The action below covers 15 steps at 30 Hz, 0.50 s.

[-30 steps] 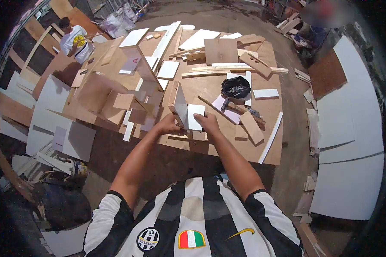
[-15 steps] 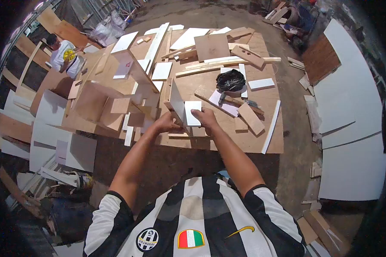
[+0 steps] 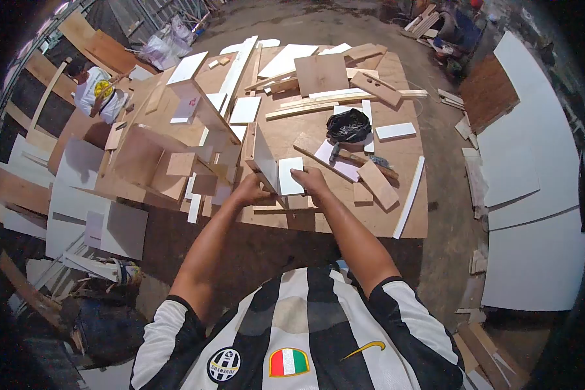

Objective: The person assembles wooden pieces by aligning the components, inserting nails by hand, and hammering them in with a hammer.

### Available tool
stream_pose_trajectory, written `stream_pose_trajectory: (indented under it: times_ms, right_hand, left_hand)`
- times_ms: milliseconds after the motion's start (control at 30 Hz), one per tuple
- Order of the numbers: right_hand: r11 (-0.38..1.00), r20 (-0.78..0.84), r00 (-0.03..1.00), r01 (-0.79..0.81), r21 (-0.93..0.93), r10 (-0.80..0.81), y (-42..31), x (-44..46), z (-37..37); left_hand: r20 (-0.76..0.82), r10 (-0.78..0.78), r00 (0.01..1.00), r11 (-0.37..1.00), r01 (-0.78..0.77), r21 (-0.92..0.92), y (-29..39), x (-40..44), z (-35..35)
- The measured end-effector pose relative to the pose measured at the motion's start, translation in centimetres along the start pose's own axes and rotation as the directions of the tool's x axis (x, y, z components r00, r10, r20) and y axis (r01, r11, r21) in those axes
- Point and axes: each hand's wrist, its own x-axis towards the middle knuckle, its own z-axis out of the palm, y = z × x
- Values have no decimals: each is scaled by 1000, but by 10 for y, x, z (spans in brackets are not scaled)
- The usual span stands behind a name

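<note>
My left hand (image 3: 251, 190) is closed around the lower near end of an upright white-faced board (image 3: 262, 159) with bare wood edges. A small white rectangular panel (image 3: 291, 175) lies against that board's right side. My right hand (image 3: 312, 182) grips this panel at its right edge, thumb on the white face and fingers hidden beneath. The two pieces meet close together near the table's front edge; whether they are fastened cannot be seen. Right of my hands lie a hammer (image 3: 350, 156) and a black plastic bag (image 3: 349, 125) with small items inside.
The plywood-topped table (image 3: 292, 224) carries several wood offcuts and white strips. A partly built wooden frame (image 3: 211, 117) stands at the left. Farther left, a co-worker (image 3: 101, 91) in a white shirt bends over the table. Large white sheets (image 3: 533, 253) stand at the right.
My hands keep their grips, and the board and panel stay nearly in place. The co-worker's head has dipped lower and the arm has shifted. The whole view has moved slightly.
</note>
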Motion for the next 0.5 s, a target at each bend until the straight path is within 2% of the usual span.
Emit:
stream_pose_trajectory:
  times_ms: [133, 200, 333, 400, 433, 500]
  right_hand:
    - [999, 28, 999, -28, -45, 29, -9, -7, -1]
    - [998, 44, 998, -35, -48, 37, -11, -8, -2]
    - [993, 89, 993, -63, -97, 71, -3, -2, -4]
    - [993, 88, 993, -69, -92, 78, -3, -3, -4]
    - [995, 98, 993, -58, -75, 65, -3, -3, -4]
    - [997, 110, 992, -48, -60, 54, -4, -4, -5]
  left_hand:
    - [58, -74, 996, 997, 72, 41, 14, -3, -1]
    - [130, -174, 976, 975, 189, -115, -5, 0, 1]
    - [149, -203, 968, 969, 221, -115, -7, -1, 5]
    - [125, -206, 970, 958, 226, -174, 2, -3, 6]
    - [124, -209, 970, 958, 229, -174, 9, -3, 4]
    - [127, -172, 977, 983, 178, -41, 25, -4, 1]
